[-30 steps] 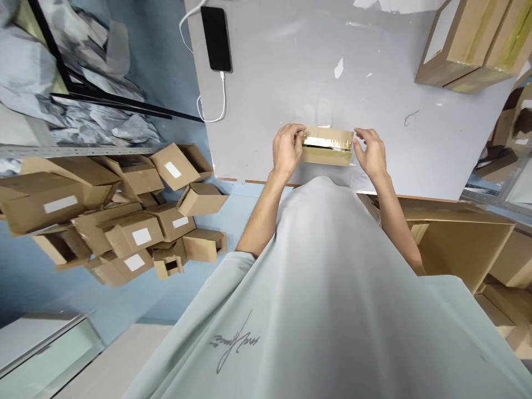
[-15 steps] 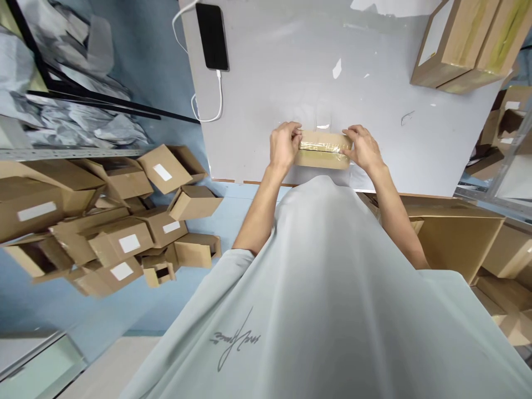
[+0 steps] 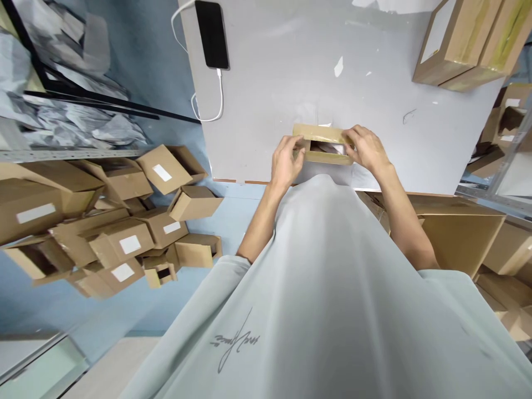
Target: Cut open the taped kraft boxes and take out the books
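Observation:
A small cardboard box (image 3: 328, 159) sits at the table's near edge, right in front of my body. Its top flaps stand parted along the taped seam, and something whitish (image 3: 332, 147) shows inside, too little of it to name. At the box's left end, my left hand (image 3: 286, 159) grips the edge with curled fingers and thumb. My right hand (image 3: 366, 147) pinches the flap at the opposite end. Glossy clear tape runs along the raised far flap (image 3: 318, 132).
A black phone (image 3: 212, 34) on a white cable lies at the table's upper left. Two taped cartons (image 3: 469, 50) stand at the upper right. Several used boxes (image 3: 120, 238) are heaped on the floor at left, and a large open carton (image 3: 461, 238) is below the table at right.
The taped top of the small box has come open, with its flaps spread and the inside showing. My left hand has moved slightly down and toward me along the box's left end.

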Action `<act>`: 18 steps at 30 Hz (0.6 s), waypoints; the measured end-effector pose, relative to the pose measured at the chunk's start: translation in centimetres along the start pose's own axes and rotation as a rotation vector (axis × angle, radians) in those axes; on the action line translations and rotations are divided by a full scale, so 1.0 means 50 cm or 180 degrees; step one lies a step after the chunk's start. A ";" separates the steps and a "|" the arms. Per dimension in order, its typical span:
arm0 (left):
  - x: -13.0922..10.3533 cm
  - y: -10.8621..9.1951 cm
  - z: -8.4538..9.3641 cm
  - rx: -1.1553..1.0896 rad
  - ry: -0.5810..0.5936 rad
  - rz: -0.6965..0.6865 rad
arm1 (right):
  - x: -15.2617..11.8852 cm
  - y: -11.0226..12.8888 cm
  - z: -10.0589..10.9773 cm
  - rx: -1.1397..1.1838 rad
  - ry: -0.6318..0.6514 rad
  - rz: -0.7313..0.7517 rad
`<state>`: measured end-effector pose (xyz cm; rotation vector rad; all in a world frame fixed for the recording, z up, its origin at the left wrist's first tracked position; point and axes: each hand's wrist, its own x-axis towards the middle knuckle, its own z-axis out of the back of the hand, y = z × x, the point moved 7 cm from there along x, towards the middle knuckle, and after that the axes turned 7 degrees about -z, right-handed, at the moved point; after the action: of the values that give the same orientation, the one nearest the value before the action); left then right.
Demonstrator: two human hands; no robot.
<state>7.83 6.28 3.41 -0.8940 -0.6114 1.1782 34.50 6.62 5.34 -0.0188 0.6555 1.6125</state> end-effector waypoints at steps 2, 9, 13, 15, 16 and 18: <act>-0.012 -0.013 0.004 0.0097 0.0124 -0.0097 | 0.002 -0.005 0.003 0.0027 -0.0061 -0.0032; -0.058 -0.032 -0.001 0.0347 0.0717 -0.0320 | 0.057 -0.039 0.005 0.0404 -0.0605 -0.0330; -0.056 -0.038 -0.002 0.0319 0.1022 -0.0111 | 0.102 -0.056 -0.007 0.0553 -0.0781 -0.0530; -0.049 -0.045 -0.006 0.0363 0.1235 -0.0035 | 0.111 -0.061 -0.012 0.0566 -0.0885 -0.0671; -0.046 -0.048 -0.011 0.0387 0.1360 0.0009 | 0.112 -0.062 -0.014 0.0596 -0.0954 -0.0725; -0.038 -0.056 -0.030 0.0352 0.1622 0.0184 | 0.103 -0.061 -0.015 0.0671 -0.1064 -0.0789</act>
<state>9.93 3.74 5.07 -1.0713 -0.1069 0.9709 36.16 11.01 1.56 0.3074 0.5358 1.2641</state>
